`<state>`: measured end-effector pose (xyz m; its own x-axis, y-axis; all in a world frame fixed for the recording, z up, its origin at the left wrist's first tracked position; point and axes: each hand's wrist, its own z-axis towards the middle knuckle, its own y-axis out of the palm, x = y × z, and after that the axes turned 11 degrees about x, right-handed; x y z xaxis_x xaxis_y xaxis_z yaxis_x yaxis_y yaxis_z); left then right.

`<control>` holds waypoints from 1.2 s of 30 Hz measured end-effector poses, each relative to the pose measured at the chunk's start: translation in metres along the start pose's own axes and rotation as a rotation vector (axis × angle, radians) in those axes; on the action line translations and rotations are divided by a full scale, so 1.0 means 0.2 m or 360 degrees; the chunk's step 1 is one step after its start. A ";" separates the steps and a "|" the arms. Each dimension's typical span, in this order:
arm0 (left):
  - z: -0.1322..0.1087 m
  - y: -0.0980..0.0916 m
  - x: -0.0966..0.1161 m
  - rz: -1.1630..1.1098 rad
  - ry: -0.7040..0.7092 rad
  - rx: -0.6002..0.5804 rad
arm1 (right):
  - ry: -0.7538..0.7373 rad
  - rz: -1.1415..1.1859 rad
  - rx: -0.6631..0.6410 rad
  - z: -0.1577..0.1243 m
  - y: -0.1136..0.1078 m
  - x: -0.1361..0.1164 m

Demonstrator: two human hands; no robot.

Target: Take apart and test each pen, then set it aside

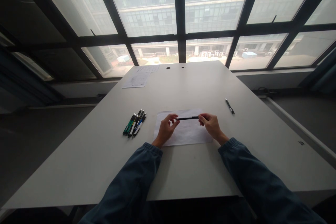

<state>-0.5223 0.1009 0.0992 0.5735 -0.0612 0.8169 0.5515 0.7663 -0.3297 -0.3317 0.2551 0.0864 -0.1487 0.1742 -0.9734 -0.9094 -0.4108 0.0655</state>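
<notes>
A dark pen [187, 118] lies level between my two hands, above a white sheet of paper [183, 134] on the table. My left hand [167, 127] pinches the pen's left end between thumb and fingers. At the other end, near the clip, my right hand [210, 124] closes round it. To the left of the paper rests a bunch of pens [135, 123] with green, white, blue and black barrels. One more black pen [230, 106] lies alone off to the right.
The white table [78, 168] narrows away toward a wall of windows [181, 3]. Printed sheets [136, 78] lie at its far left corner. Two small dark round spots [168, 68] show near the far edge. A small dark mark [301, 143] is at the right.
</notes>
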 end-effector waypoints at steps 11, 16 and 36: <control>0.00 -0.01 0.02 0.0116 -0.0001 -0.0040 | 0.0007 -0.0014 0.0010 0.00 0.00 0.00; 0.00 -0.01 0.01 0.0104 -0.0045 -0.0077 | 0.0007 -0.0032 0.0002 0.00 0.00 0.01; 0.00 -0.01 0.02 0.0098 -0.0025 -0.0083 | -0.0005 -0.0056 0.0004 -0.01 0.00 -0.03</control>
<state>-0.5215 0.0994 0.1040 0.5979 -0.0048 0.8016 0.5468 0.7337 -0.4034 -0.3302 0.2522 0.0924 -0.1178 0.1911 -0.9745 -0.9152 -0.4018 0.0319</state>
